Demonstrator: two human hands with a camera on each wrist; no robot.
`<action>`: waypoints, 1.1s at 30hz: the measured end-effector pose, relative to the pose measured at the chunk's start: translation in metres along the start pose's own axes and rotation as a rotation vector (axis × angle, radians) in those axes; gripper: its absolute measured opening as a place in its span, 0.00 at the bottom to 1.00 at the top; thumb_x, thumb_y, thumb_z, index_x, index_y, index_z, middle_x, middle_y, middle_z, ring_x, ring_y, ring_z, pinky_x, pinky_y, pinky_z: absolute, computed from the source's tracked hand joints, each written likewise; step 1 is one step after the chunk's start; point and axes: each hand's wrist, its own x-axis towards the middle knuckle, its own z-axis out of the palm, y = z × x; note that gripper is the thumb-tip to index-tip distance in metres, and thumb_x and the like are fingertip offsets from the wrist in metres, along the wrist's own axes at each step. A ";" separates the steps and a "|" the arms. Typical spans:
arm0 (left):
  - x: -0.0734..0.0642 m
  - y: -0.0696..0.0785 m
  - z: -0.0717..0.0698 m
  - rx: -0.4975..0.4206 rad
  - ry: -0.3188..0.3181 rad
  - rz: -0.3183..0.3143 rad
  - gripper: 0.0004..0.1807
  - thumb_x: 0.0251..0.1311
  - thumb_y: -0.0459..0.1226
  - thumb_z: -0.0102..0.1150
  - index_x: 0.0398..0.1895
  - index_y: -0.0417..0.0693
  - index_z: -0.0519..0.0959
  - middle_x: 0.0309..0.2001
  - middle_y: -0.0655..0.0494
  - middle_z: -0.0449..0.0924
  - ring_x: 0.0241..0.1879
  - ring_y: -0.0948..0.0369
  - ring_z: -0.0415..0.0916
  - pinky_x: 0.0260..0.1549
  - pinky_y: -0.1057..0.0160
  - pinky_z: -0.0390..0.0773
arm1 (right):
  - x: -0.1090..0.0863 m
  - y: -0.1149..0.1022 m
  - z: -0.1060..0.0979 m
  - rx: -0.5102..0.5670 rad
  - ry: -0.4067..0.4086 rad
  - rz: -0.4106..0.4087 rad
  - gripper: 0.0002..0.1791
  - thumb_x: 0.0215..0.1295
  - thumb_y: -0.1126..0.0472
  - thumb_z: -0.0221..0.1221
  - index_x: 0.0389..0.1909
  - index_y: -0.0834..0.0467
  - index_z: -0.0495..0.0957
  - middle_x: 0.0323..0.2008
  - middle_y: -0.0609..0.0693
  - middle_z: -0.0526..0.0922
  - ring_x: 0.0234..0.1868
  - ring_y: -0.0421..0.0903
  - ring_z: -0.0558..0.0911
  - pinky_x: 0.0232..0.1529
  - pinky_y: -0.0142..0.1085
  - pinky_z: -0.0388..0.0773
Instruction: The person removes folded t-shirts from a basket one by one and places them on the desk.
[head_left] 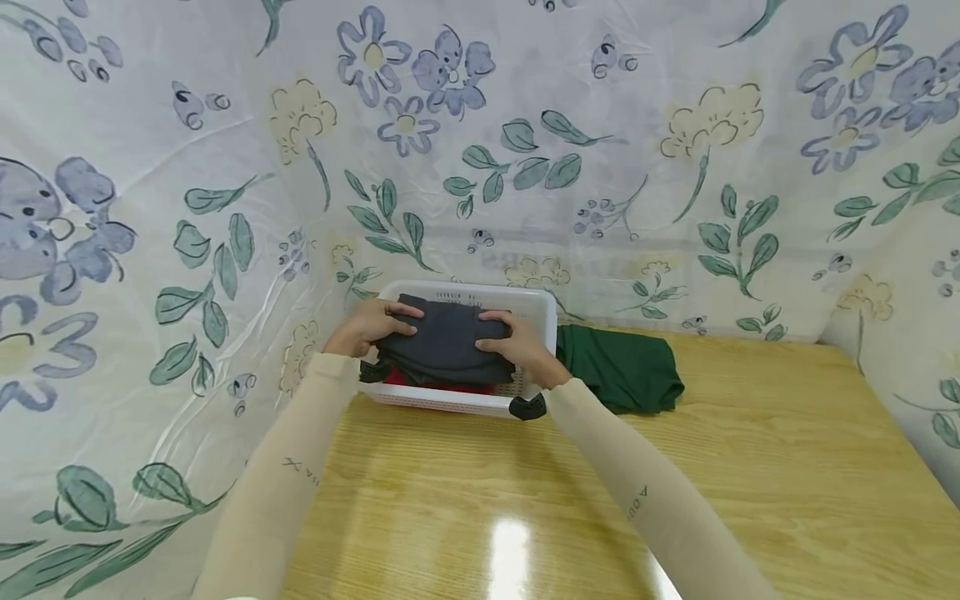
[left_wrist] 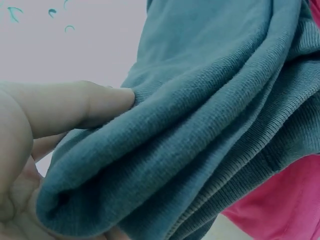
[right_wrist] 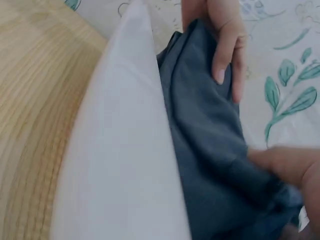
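A folded dark grey garment [head_left: 444,337] lies level in the white plastic basket [head_left: 538,310], over red cloth [head_left: 438,382]. My left hand [head_left: 367,325] grips its left end, thumb on top and other fingers underneath in the left wrist view, where thick folded layers and a ribbed edge [left_wrist: 230,185] show. At the opposite end my right hand [head_left: 521,343] pinches the cloth, its thumb over the upper face. The basket's wall [right_wrist: 120,140] hides part of the garment in the right wrist view. Whether the garment rests fully on the red cloth I cannot tell.
A folded dark green cloth [head_left: 622,367] lies on the wooden table [head_left: 772,442] against the basket's right side. Black pieces [head_left: 527,407] sit at the basket's front corners. Flower-patterned sheeting [head_left: 480,208] hangs behind and to the left.
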 end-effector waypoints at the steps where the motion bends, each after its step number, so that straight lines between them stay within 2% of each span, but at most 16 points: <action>1: 0.001 -0.001 0.001 0.013 -0.004 0.003 0.23 0.67 0.36 0.67 0.65 0.48 0.81 0.77 0.43 0.58 0.69 0.44 0.63 0.61 0.53 0.70 | 0.001 0.001 0.001 -0.002 -0.001 0.020 0.28 0.69 0.60 0.68 0.69 0.45 0.75 0.73 0.55 0.66 0.66 0.56 0.74 0.57 0.48 0.79; 7: 0.003 -0.004 0.005 0.030 -0.045 -0.005 0.23 0.68 0.34 0.66 0.66 0.44 0.80 0.76 0.40 0.59 0.70 0.44 0.60 0.62 0.53 0.66 | 0.003 0.005 0.005 0.036 -0.003 0.113 0.29 0.68 0.64 0.68 0.69 0.46 0.75 0.73 0.56 0.65 0.68 0.58 0.72 0.60 0.49 0.76; 11: 0.004 -0.005 0.005 0.020 -0.050 -0.016 0.23 0.68 0.33 0.65 0.66 0.44 0.79 0.76 0.41 0.59 0.69 0.45 0.61 0.61 0.54 0.66 | 0.003 0.005 0.006 0.028 0.002 0.121 0.29 0.68 0.63 0.68 0.68 0.45 0.75 0.73 0.56 0.66 0.69 0.57 0.71 0.64 0.50 0.73; 15: 0.003 -0.005 0.005 0.027 -0.050 -0.020 0.23 0.69 0.33 0.65 0.67 0.45 0.79 0.75 0.41 0.59 0.66 0.46 0.63 0.56 0.56 0.68 | 0.004 0.005 0.007 0.095 0.013 0.131 0.29 0.68 0.66 0.67 0.68 0.46 0.76 0.73 0.55 0.65 0.70 0.56 0.70 0.66 0.51 0.71; 19: 0.004 -0.005 0.004 0.026 -0.045 -0.020 0.23 0.69 0.34 0.65 0.67 0.45 0.79 0.76 0.42 0.59 0.66 0.47 0.62 0.57 0.56 0.68 | 0.005 0.005 0.009 0.138 0.040 0.121 0.30 0.67 0.69 0.67 0.67 0.46 0.77 0.73 0.55 0.65 0.71 0.57 0.69 0.66 0.52 0.71; 26: 0.002 -0.001 0.003 -0.006 -0.024 -0.016 0.24 0.68 0.35 0.66 0.67 0.47 0.79 0.77 0.42 0.58 0.70 0.44 0.61 0.64 0.50 0.67 | 0.001 0.000 0.005 0.122 0.040 0.074 0.30 0.67 0.67 0.67 0.68 0.45 0.76 0.72 0.56 0.66 0.70 0.56 0.70 0.65 0.51 0.73; 33: -0.006 0.006 -0.002 -0.048 -0.024 0.007 0.26 0.68 0.36 0.67 0.69 0.49 0.78 0.77 0.42 0.57 0.65 0.46 0.68 0.53 0.58 0.74 | -0.003 -0.009 -0.006 0.117 -0.004 0.002 0.31 0.69 0.64 0.67 0.70 0.44 0.73 0.72 0.55 0.67 0.66 0.56 0.75 0.60 0.49 0.77</action>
